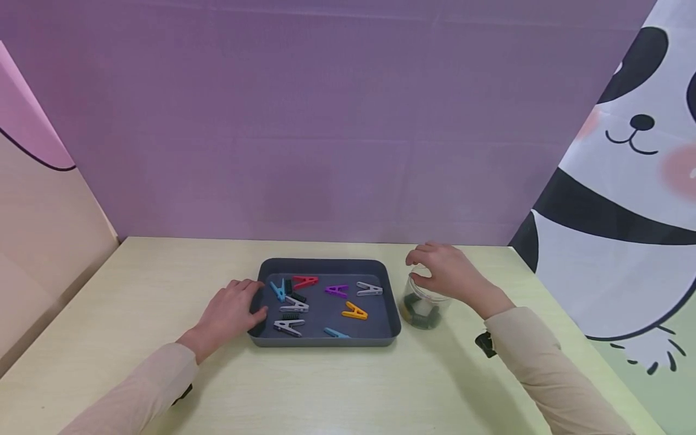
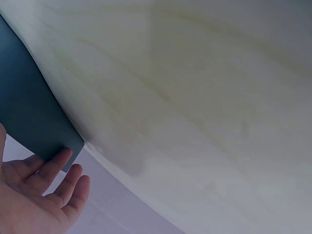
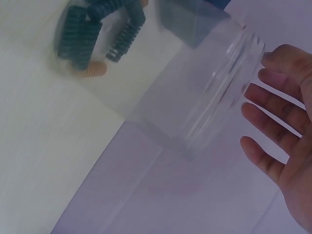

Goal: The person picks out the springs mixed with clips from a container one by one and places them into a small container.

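My left hand [image 1: 231,311] rests at the left side of a dark grey tray [image 1: 326,342], thumb by the rim; in the left wrist view its nearly straight fingers touch the tray's corner. Inside lie clothespins: a red one [image 1: 306,281], a purple one [image 1: 337,290], a yellow one [image 1: 355,311], several pale grey ones and blue ones. Dark ridged pieces [image 1: 290,316] lie among them. Over the mouth of a clear jar [image 3: 195,97], my right hand [image 1: 448,272] has its fingers spread loosely around the rim. Dark green ridged pieces [image 3: 78,39] and an orange one [image 3: 95,69] sit at the jar's bottom.
The jar stands close to the tray's right side on a pale wooden table [image 1: 337,393]. Behind the table's far edge hangs a purple backdrop [image 1: 326,133]. A panda print [image 1: 636,181] covers the panel at the right.
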A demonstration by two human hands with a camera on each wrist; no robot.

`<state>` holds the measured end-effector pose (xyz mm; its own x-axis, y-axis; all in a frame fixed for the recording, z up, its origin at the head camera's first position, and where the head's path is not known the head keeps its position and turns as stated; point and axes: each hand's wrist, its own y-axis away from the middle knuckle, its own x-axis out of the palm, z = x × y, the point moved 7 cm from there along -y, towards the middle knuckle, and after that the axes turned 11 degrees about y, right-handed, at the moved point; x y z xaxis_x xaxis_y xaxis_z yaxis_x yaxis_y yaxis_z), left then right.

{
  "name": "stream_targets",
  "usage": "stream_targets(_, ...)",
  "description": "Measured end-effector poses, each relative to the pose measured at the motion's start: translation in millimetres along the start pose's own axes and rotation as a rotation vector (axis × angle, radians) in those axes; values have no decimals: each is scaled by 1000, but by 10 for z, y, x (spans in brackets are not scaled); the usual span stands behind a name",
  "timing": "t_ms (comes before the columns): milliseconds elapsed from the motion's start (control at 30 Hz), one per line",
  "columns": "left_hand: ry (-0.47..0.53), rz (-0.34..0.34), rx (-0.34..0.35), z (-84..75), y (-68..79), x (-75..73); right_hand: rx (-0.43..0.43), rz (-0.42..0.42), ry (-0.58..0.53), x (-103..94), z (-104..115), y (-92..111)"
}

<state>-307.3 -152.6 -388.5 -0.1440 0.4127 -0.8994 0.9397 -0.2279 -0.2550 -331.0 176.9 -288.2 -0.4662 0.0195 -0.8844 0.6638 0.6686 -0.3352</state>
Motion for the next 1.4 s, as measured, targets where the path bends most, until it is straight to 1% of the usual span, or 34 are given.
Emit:
stream_targets(100, 0, -5, 10, -3, 5, -1, -18, -8, 6, 4, 65, -29)
stream_targets(400, 0, -19, 22, 3, 3, 1, -48, 42, 17, 90, 304, -115)
stream_targets(533, 1, -22, 26, -3, 3, -6, -78, 73, 24, 156, 426, -149)
stream_targets(733, -4, -17, 19, -6, 0, -8, -132, 70, 28, 226, 592, -197)
stream_targets(1000, -3, -14, 14, 1, 2, -4, -194, 88, -4, 336, 761, -281)
stream_targets(1267, 0, -16, 22, -2, 7, -1, -228, 154, 3, 425, 909, -421)
stream_targets(1400, -5, -17, 23, 2, 8, 5, -225, 187, -8, 445, 974, -493)
